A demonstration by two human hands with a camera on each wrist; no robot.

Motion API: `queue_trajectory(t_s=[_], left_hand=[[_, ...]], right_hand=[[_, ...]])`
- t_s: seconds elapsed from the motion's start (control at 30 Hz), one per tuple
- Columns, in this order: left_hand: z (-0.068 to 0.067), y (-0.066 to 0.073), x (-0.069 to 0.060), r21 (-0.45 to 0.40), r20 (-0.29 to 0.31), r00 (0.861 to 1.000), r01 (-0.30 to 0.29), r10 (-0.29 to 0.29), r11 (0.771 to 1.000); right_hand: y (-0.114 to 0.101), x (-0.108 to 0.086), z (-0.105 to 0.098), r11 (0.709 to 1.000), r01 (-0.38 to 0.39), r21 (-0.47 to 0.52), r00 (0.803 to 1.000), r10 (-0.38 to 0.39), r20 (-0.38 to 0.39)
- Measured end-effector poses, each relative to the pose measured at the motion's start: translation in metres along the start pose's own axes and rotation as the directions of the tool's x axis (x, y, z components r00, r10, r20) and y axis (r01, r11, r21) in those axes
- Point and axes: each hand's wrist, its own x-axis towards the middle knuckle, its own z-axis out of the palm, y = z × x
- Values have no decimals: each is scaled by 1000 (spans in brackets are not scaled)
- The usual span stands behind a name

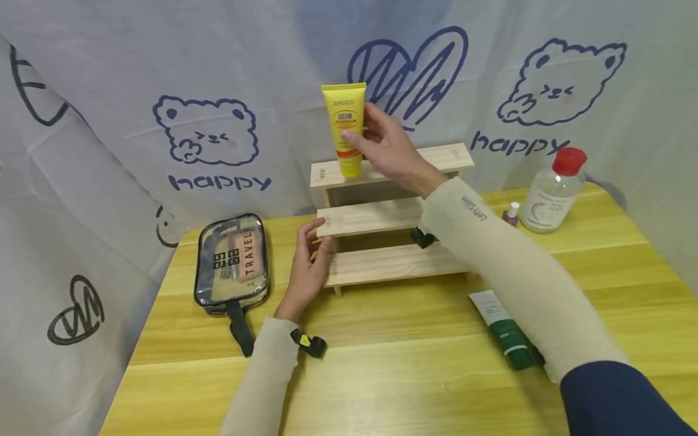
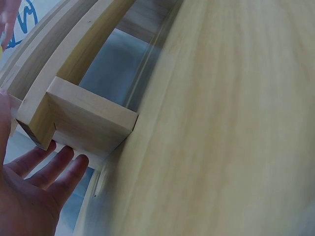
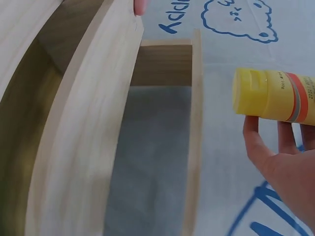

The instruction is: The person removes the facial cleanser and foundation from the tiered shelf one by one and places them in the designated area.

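Note:
My right hand (image 1: 389, 147) holds a yellow squeeze tube (image 1: 346, 113) upright, cap downward, over the left part of the top tier of a three-tier wooden shelf (image 1: 378, 216). The right wrist view shows a gap between the tube's yellow cap (image 3: 251, 92) and the top plank (image 3: 195, 132). At the shelf's left end is my left hand (image 1: 307, 273), with a finger on top of the middle plank and the thumb at its front edge. Its other fingers (image 2: 49, 172) reach beside the end of the lower tier in the left wrist view.
A clear travel pouch (image 1: 231, 260) with a black strap lies left of the shelf. On the right stand a red-capped bottle (image 1: 552, 194) and a small white-capped bottle (image 1: 511, 213). A white and green tube (image 1: 503, 332) lies partly under the right forearm. Behind hangs a printed curtain (image 1: 282, 63).

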Motion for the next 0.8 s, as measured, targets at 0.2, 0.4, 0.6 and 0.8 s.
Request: queue_trajectory(t_s=[0.2, 0.4, 0.6, 0.8], left_hand=[[3, 0, 0, -13, -6, 1000, 3, -3, 1000], [3, 0, 1, -22, -12, 1000, 1, -1, 1000], [0, -1, 1, -11, -6, 1000, -4, 4, 1000], [0, -1, 1, -23, -5, 1000, 5, -5, 1000]], right_hand=[[-8, -19, -23, 991, 31, -132, 999, -29, 21], [-18, -35, -44, 980, 36, -195, 999, -28, 43], [-25, -53, -58, 977, -4, -215, 999, 13, 41], [-24, -69, -70, 977, -21, -213, 999, 27, 24]])
